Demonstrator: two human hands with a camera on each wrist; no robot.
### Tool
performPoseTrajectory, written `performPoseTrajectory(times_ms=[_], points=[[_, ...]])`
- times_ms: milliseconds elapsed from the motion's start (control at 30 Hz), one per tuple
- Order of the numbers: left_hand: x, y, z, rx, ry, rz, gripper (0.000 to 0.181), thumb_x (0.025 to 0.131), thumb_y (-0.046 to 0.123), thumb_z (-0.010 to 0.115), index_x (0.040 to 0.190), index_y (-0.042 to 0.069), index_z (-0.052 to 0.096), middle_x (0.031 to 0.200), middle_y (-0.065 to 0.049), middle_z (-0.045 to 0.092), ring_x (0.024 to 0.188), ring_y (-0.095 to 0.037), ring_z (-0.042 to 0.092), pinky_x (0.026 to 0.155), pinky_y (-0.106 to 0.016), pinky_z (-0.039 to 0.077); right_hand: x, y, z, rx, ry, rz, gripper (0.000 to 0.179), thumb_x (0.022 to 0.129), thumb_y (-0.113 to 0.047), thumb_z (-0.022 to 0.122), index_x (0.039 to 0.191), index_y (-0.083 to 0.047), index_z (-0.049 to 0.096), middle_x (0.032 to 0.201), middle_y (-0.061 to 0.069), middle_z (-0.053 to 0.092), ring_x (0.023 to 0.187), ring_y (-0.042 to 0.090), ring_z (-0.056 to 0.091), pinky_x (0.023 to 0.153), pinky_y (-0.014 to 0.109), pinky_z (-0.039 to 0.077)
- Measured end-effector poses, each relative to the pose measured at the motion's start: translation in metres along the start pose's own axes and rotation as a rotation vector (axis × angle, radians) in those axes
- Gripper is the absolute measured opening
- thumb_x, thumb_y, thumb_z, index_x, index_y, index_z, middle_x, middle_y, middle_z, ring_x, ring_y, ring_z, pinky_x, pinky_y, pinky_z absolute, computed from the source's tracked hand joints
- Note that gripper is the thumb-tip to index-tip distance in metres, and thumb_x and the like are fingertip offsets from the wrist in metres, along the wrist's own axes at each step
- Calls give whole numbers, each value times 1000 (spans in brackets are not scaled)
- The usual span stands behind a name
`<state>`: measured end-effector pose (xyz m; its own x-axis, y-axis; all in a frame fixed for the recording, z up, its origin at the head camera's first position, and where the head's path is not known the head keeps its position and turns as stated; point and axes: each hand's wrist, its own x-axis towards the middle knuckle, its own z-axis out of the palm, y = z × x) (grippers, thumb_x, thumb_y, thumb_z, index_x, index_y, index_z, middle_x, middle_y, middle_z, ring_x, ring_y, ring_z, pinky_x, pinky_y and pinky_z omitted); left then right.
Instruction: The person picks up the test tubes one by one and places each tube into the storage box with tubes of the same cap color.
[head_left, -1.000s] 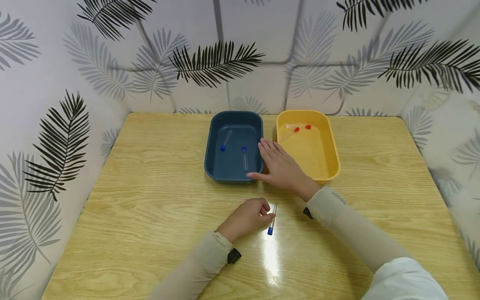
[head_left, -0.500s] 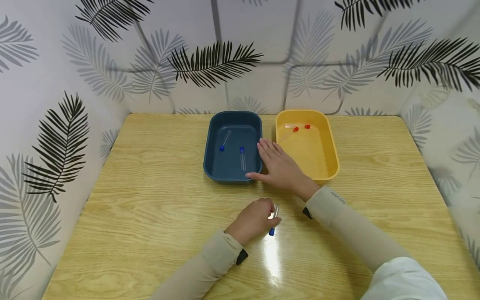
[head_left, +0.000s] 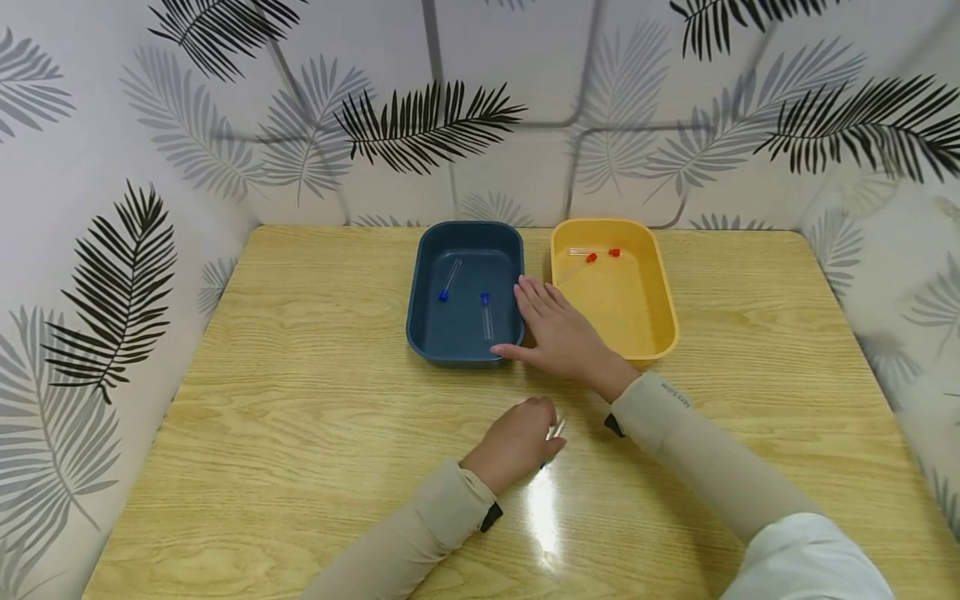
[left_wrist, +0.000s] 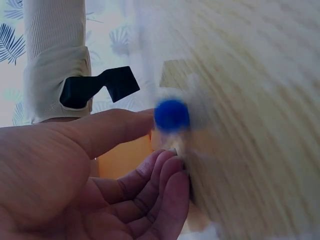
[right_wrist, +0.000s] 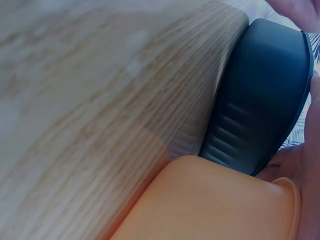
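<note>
My left hand [head_left: 513,442] is low over the wooden table, pinching a clear test tube [head_left: 557,428] between thumb and curled fingers. In the left wrist view the tube's blue cap [left_wrist: 171,115] sits by the thumb tip, its body blurred. The head view shows the tube tilted, the middle of it covered by the hand. My right hand [head_left: 562,333] lies with straight fingers along the right rim of the dark blue tray [head_left: 465,362], the thumb at its near corner. That tray holds two blue-capped tubes [head_left: 487,318].
Right of the blue tray stands a yellow tray [head_left: 630,317] with two red-capped tubes [head_left: 594,252] inside. My right forearm [head_left: 705,458] reaches across the right half of the table [head_left: 300,400]. A leaf-patterned backdrop [head_left: 510,183] rises behind the table.
My left hand has moved slightly right and closed its fingers and thumb on the test tube, which has turned a little. The right hand has stayed at the blue tray.
</note>
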<state>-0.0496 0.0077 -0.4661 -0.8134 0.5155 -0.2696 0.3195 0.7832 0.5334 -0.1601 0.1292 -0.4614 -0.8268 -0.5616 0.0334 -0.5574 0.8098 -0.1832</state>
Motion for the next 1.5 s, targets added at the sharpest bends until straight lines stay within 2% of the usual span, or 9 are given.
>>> performPoseTrajectory(times_ms=[333, 800, 967, 1133, 1333, 1500], points=[[1, 1, -2, 18, 5, -12, 16, 87, 18, 67, 96, 6, 63, 85, -1, 60, 75, -13, 57, 64, -22, 46, 1, 0, 0, 2, 4, -9, 105, 79, -80, 26, 148, -2, 14, 154, 11, 7, 141, 23, 2, 113, 38, 1], [0, -7, -6, -71, -50, -19, 8, 87, 14, 62, 92, 8, 61, 79, 3, 55, 70, -10, 52, 61, -23, 44, 4, 0, -2, -10, -19, 1, 106, 79, -81, 25, 148, -3, 12, 155, 11, 5, 141, 22, 1, 112, 36, -2], [-5, -9, -9, -124, -50, 33, 3, 83, 8, 61, 85, 11, 60, 72, 6, 54, 64, -8, 51, 57, -21, 42, 4, 0, -1, -16, -14, -1, 106, 78, -82, 24, 148, -2, 13, 154, 11, 7, 141, 22, 2, 112, 36, -1], [-14, -13, -17, -181, -62, 89, 6, 86, 11, 59, 91, 11, 61, 76, 9, 55, 69, -4, 52, 63, -19, 44, 3, 1, 0, -14, -6, -2, 106, 78, -82, 25, 148, -2, 14, 154, 12, 8, 141, 23, 2, 112, 37, 0], [-27, -17, -39, -288, -70, 150, 12, 89, 13, 57, 99, 9, 61, 83, 8, 58, 73, -3, 54, 68, -18, 46, 1, 1, 1, -12, 7, -7, 105, 79, -81, 27, 148, -1, 17, 154, 13, 10, 141, 24, 4, 113, 39, 2], [-37, -17, -58, -338, -56, 253, 14, 92, 12, 57, 103, 6, 63, 90, 6, 61, 80, -3, 57, 74, -17, 47, 1, 1, 2, -15, 5, -11, 105, 79, -81, 26, 148, -1, 15, 154, 13, 9, 141, 24, 3, 113, 39, 2]])
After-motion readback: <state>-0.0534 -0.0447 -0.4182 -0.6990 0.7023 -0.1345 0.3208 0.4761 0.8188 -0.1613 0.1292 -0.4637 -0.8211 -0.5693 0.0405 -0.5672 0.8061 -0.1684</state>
